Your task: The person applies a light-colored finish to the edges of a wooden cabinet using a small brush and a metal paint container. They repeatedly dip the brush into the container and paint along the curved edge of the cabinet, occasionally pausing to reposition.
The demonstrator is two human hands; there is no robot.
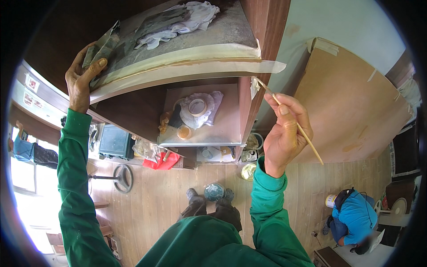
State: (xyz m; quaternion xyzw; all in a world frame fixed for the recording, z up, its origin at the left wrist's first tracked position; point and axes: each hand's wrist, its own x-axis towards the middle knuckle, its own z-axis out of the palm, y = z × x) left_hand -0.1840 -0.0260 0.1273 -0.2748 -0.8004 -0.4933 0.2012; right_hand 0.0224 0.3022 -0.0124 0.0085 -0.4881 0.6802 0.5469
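My right hand (287, 127) pinches a thin wooden-handled paintbrush (312, 146) between thumb and fingers. Its tip is up at the reddish-brown cabinet upright (268, 42), beside a torn scrap of masking tape (255, 87); whether it touches is too small to tell. On the left, my left hand (83, 79) closes around a grey, crumpled, stiff folded piece (101, 50) at the shelf's front corner. Pale masking tape (200, 67) runs along the shelf's front edge, with a brown streak above it and a loose end sticking out at the right.
A white rag (200, 18) lies on the upper shelf. Below, a tape roll (197, 107) sits on cloth near a small cup (183, 132). A lidded bucket (214, 191) stands between my feet. A person in blue (356, 213) crouches at right; brown board (342, 107) leans on the wall.
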